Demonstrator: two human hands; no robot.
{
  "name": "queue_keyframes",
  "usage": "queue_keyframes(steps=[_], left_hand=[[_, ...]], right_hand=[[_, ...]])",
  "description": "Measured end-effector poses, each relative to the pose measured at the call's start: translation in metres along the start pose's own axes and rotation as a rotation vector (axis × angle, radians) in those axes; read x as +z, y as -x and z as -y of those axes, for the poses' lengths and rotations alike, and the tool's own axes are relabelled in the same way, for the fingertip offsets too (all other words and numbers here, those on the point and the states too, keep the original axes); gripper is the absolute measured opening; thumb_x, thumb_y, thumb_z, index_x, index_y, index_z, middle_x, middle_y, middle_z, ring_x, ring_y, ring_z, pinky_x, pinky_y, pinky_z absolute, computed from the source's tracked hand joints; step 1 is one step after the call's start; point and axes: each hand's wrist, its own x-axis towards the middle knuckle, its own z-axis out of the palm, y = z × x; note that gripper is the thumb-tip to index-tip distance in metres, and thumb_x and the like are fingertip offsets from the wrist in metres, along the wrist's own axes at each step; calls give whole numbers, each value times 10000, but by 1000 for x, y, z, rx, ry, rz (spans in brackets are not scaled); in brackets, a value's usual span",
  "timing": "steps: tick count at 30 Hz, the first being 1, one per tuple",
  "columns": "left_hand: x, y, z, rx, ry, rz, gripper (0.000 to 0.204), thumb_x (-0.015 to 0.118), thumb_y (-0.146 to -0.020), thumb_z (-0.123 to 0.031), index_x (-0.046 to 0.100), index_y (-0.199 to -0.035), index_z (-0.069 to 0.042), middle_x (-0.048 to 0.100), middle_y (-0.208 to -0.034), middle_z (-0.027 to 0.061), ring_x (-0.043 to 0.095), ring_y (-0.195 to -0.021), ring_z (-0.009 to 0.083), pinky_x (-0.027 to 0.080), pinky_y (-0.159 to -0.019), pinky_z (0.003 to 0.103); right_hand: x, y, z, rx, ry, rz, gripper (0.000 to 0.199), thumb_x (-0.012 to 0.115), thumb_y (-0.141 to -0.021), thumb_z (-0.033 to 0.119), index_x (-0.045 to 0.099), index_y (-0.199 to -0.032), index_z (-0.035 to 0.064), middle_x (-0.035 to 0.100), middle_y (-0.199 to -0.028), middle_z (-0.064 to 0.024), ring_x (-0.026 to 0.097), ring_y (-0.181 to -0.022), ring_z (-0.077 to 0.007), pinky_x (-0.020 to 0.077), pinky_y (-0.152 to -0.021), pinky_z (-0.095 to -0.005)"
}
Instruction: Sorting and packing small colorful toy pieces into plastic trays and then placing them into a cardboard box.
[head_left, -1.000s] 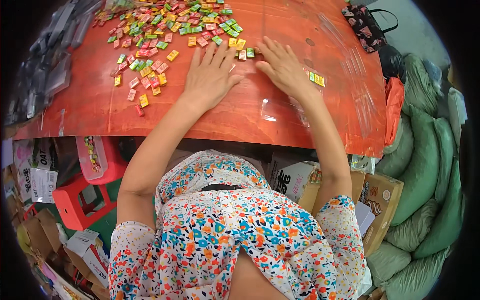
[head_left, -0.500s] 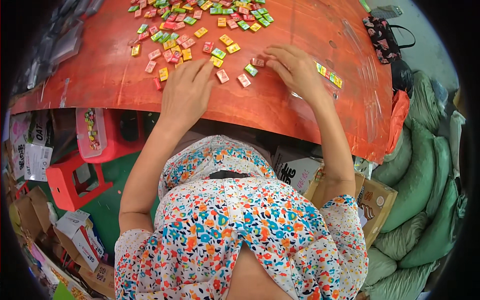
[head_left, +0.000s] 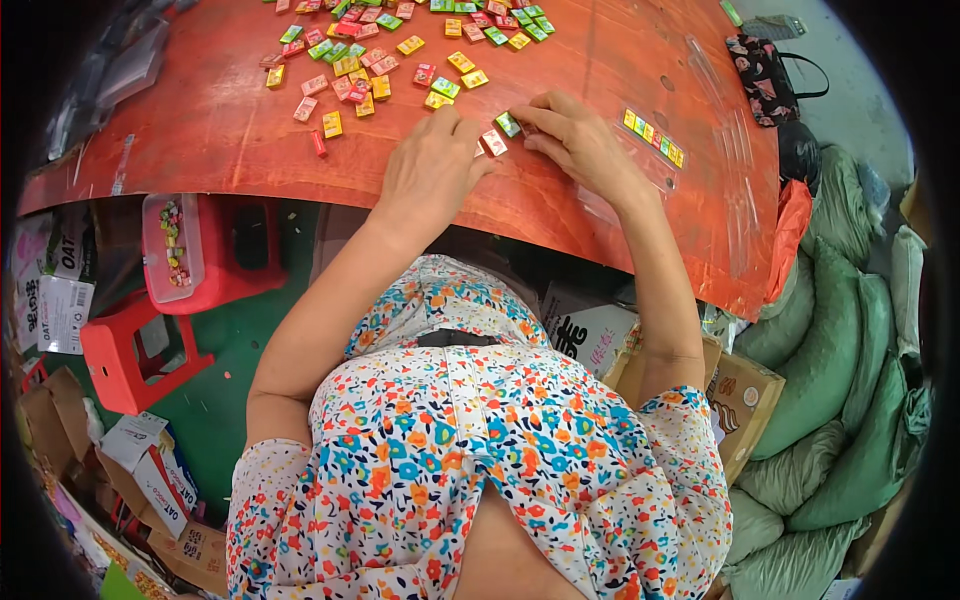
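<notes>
Small box-shaped packets in red, pink, green and yellow lie on the red-orange table (head_left: 230, 150). My left hand (head_left: 428, 170) is curled at the near middle, its fingers and thumb closing around a pink packet that is mostly hidden. Against it sits another pink packet (head_left: 494, 142), tilted on the tabletop. A green packet (head_left: 508, 124) lies just beyond, between both hands. My right hand (head_left: 578, 145) pinches a reddish packet, largely covered by the fingers. Right of that hand, a clear plastic tray (head_left: 672, 184) holds a row of yellow, green and red packets.
Loose packets (head_left: 360, 75) spread across the far table. Clear plastic strips (head_left: 738, 170) lie along the right side. A dark patterned bag (head_left: 757, 80) and green sacks (head_left: 835, 340) are beyond the right edge. Below left are a red stool (head_left: 130, 365) and a packet-filled tub (head_left: 172, 245).
My left hand has moved right and closed in on the pink packets, which now sit together near the green one. My right hand has shifted slightly left, its fingers around the reddish packet.
</notes>
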Motion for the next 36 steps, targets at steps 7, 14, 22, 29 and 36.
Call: queue_keyframes(steps=[7,14,22,29,36], left_hand=[[8,-7,0,12,17,26,304,738,-783,-200,613,-968,6,572,-973,140,624,-924,325,540,-749,436],[-6,4,13,-32,-8,-13,214,700,-808,-165,621,-922,-1,560,-932,142,621,-907,326,536,-755,437],[-22,21,26,-80,54,-33,195,719,-793,-158,618,-903,-32,530,-860,126,605,-843,324,510,-711,438],[-26,22,32,-41,109,-51,231,740,-772,-138,628,-946,-36,545,-880,124,601,-829,319,502,-714,427],[-35,28,36,-83,194,-27,355,759,-754,-133,626,-1068,-34,552,-883,117,616,-802,313,505,-693,428]], right_hand=[[7,-2,8,-22,-13,-22,379,657,-866,143,612,-1241,108,592,-1028,-112,609,-928,-296,501,-800,-384],[0,-20,6,39,160,-89,308,647,-882,219,641,-1167,103,620,-987,-107,620,-905,-300,500,-766,-401],[19,-105,45,-72,319,-48,334,665,-831,321,675,-1084,103,658,-968,-111,633,-928,-301,522,-741,-423],[22,-100,24,-214,175,-182,281,675,-825,209,665,-1074,79,654,-935,-104,648,-859,-281,528,-726,-394],[22,-40,50,-184,-111,-125,292,696,-818,129,644,-1100,74,652,-929,-94,634,-855,-278,512,-744,-386]])
